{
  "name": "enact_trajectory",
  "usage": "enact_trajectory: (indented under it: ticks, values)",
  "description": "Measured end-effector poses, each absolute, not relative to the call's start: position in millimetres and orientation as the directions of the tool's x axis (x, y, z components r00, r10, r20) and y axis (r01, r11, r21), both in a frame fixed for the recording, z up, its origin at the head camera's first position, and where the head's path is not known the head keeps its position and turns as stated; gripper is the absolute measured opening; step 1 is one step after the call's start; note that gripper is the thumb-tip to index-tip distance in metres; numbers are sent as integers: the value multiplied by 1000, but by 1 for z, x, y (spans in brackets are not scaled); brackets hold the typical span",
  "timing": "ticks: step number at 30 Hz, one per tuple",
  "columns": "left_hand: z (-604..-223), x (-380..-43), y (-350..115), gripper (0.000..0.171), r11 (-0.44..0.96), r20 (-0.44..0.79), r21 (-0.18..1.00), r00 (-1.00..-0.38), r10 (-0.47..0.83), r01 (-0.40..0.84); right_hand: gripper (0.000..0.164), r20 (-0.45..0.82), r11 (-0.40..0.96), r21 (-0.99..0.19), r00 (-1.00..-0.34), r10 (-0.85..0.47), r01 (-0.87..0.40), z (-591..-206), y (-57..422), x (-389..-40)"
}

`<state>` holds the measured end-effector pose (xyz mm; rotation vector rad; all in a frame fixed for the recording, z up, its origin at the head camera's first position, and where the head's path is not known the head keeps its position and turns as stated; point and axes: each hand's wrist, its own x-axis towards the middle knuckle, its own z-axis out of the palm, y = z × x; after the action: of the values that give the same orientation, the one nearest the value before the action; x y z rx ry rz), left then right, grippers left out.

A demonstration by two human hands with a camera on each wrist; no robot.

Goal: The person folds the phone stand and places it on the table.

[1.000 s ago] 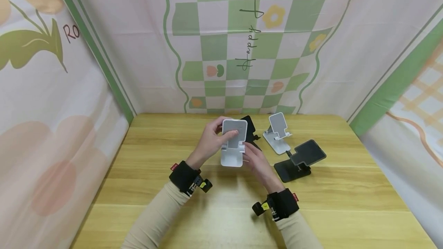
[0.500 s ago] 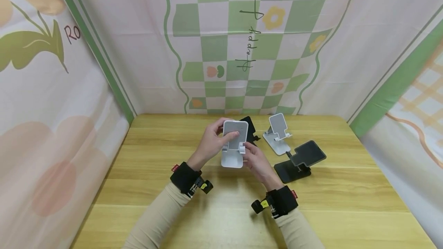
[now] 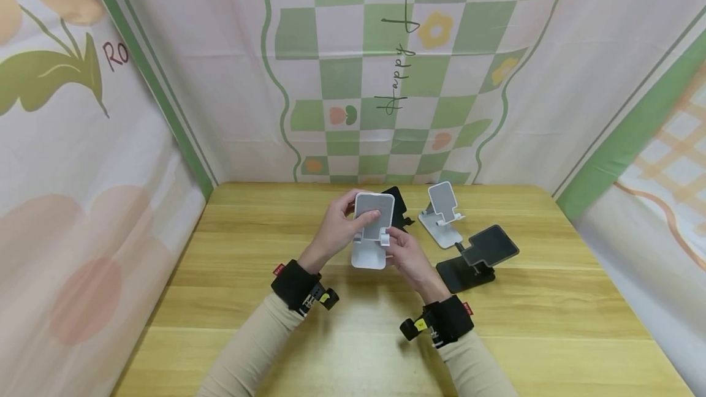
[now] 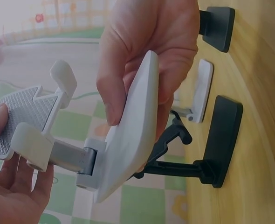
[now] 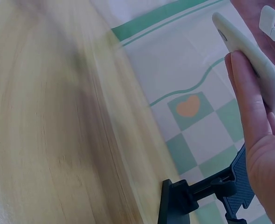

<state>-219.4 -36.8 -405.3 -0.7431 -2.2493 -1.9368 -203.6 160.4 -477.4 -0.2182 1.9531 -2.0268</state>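
Observation:
A white phone stand (image 3: 369,256) with a grey pad is held up above the table between both hands. My left hand (image 3: 334,223) pinches its upper plate, the thumb lying across the grey pad (image 4: 23,109) and the fingers behind it. Lower down, my right hand (image 3: 409,262) grips the base from the right. In the left wrist view the base plate (image 4: 130,133) sits between the right thumb and fingers, and a short hinged arm (image 4: 72,156) joins it to the padded plate. The right wrist view shows the base edge-on against the right fingers (image 5: 249,98).
On the wooden table (image 3: 342,348), another white phone stand (image 3: 441,225) stands at the back right. A black phone stand (image 3: 480,256) is nearer, and a second black stand (image 3: 398,207) is partly hidden behind the held one. Patterned cloth walls (image 3: 231,109) enclose the table.

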Motion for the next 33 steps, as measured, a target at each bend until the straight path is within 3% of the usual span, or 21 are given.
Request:
enact_trajectory:
  ticks: [14, 33]
  values:
    - [-415, -226, -49, 53, 121, 210, 949, -871, 444, 290, 51, -95, -30, -993, -935, -341, 112, -478, 161, -202]
    - [-425, -228, -56, 58, 130, 215, 943, -856, 469, 308, 52, -118, -23, -991, -935, -336, 133, -482, 159, -205]
